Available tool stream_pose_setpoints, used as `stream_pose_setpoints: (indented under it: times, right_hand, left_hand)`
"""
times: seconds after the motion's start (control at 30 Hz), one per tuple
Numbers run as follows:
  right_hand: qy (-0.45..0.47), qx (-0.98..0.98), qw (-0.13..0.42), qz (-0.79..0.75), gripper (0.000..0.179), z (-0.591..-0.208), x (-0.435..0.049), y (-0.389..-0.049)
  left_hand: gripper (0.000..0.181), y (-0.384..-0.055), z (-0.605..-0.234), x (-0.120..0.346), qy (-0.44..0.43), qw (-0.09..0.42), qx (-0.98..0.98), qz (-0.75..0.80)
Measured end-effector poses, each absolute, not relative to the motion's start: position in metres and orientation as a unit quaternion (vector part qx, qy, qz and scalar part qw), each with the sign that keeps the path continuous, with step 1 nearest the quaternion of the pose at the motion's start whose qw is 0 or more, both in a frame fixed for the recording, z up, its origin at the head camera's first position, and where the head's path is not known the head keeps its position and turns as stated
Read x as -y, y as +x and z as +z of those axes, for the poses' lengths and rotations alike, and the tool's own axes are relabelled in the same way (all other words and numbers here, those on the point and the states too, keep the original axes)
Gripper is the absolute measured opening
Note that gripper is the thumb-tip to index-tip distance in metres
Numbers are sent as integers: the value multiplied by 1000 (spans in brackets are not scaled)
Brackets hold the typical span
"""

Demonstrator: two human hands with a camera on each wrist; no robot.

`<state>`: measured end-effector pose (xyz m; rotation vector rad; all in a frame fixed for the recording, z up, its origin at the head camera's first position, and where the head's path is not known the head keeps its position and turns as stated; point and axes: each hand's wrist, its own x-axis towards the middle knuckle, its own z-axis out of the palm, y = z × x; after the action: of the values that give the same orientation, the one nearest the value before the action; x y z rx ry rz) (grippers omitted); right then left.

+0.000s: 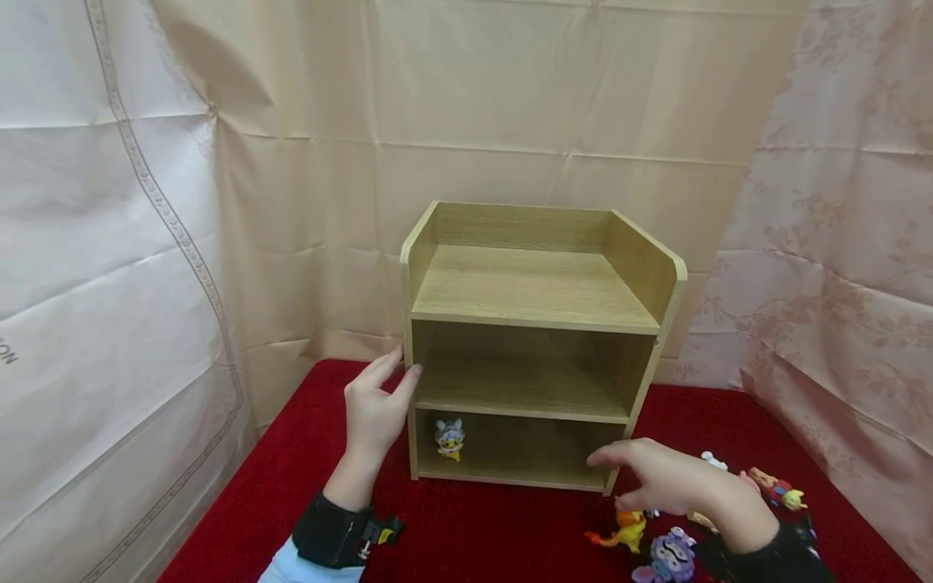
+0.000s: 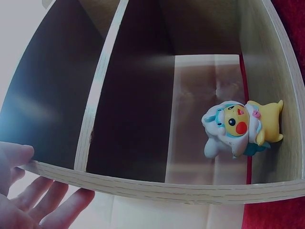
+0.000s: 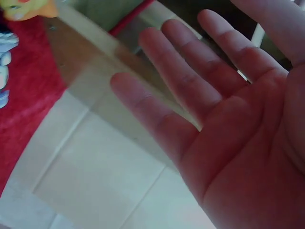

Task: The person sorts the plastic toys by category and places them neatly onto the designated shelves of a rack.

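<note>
A wooden shelf unit (image 1: 535, 283) with an upper tray and two compartments stands on a red cloth. In its bottom compartment, at the left, a yellow Pikachu figure (image 2: 238, 126) in a white and blue hood stands upright. My left hand (image 1: 375, 409) holds the unit's left side panel, thumb over the front edge and fingers along the outside. Before the lower right corner hovers my right hand (image 1: 666, 476), its palm bare and fingers spread in the right wrist view. Below it are an orange-yellow figure (image 1: 628, 530) and a purple figure (image 1: 672, 555).
More small toy figures (image 1: 776, 490) lie on the red cloth (image 1: 466, 526) at the right, partly hidden by the right forearm. Beige curtains (image 1: 510, 89) hang behind the unit, with a white sheet (image 1: 109, 283) at the left and a patterned one at the right.
</note>
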<state>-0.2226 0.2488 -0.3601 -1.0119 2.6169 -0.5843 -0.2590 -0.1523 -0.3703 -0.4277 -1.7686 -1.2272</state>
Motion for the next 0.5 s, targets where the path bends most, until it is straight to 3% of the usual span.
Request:
stream_pose_setpoints:
  times: [0.5]
  right_hand:
    - [-332, -908, 173, -189, 43, -384, -268, -226]
  left_hand:
    - [41, -259, -370, 153, -172, 460, 720, -490]
